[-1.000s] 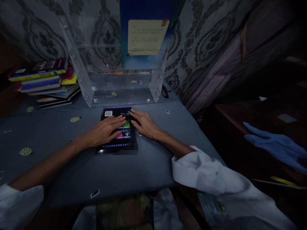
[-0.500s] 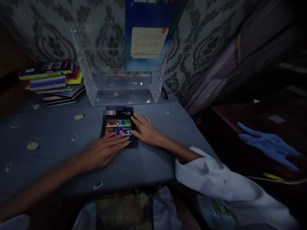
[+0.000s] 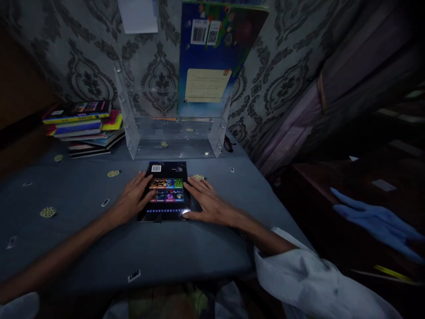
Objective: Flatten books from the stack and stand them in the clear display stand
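A black book [image 3: 168,172] with a barcode and two rows of small coloured pictures lies flat on the cloth-covered table [image 3: 109,248]. My left hand [image 3: 134,199] rests along its left edge, fingers stretched out and touching the cover. On the opposite edge lies my right hand [image 3: 207,201], its fingers spread and the thumb near the bottom right corner. Neither hand is closed around the book. Just behind it stands a clear acrylic rack [image 3: 172,148] holding a large blue book [image 3: 204,57] upright.
A stack of books [image 3: 86,128] sits at the back left. Dark glasses [image 3: 228,144] lie beside the rack's right side. Beyond the table's right edge, a blue glove [image 3: 375,219] rests on a dark surface. A patterned wall and a purple curtain [image 3: 292,115] are behind.
My left hand has slid off the book's front to its left edge, uncovering the pictures. My right hand has shifted slightly down along the right edge. The view has tilted upward.
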Action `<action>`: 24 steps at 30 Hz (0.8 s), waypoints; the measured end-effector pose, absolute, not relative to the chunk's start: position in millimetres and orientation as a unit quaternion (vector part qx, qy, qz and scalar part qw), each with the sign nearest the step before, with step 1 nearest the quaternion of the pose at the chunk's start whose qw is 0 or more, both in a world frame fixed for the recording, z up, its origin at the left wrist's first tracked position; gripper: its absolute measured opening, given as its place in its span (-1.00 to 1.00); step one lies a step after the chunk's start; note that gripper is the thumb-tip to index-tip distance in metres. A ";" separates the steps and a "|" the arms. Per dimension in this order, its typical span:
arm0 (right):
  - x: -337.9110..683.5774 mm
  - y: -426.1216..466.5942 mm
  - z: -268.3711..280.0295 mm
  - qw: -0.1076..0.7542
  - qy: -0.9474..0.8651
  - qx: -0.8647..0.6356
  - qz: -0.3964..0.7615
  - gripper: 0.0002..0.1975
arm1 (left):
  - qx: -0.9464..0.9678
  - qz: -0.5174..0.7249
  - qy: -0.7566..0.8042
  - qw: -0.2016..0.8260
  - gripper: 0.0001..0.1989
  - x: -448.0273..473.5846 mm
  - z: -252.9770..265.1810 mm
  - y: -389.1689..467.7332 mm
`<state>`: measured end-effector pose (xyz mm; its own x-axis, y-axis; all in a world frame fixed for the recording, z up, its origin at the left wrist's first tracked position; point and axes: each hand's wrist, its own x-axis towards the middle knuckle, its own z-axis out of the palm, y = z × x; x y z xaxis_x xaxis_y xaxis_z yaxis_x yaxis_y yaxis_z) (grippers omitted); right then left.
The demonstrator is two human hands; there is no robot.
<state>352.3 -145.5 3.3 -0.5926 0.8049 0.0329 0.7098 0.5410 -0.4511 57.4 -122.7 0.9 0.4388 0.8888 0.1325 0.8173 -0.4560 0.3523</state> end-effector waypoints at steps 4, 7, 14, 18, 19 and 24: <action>354.3 -143.9 0.5 0.128 -0.867 -0.433 0.212 0.01 | 0.829 0.156 0.522 0.125 -0.40 59.7 -2.9 -116.7; 354.5 -143.0 -1.1 0.132 -0.864 -0.436 0.217 0.00 | 0.816 0.193 0.522 0.158 -0.41 59.7 -2.4 -115.7; 354.5 -138.9 -5.0 0.165 -0.847 -0.435 0.257 -0.04 | 0.605 0.395 0.524 0.452 -0.29 58.8 11.5 -103.1; 354.4 -139.2 -7.4 0.208 -0.832 -0.420 0.295 -0.04 | 0.486 0.402 0.517 0.579 -0.38 66.0 22.9 -102.3; 353.7 -139.3 -8.1 0.220 -0.827 -0.422 0.300 0.00 | 0.482 0.396 0.504 0.598 -0.44 67.3 26.5 -102.9; 344.3 -131.8 -7.4 0.320 -0.740 -0.467 0.363 -0.02 | 0.522 0.432 0.435 0.593 -0.47 68.9 51.8 -103.4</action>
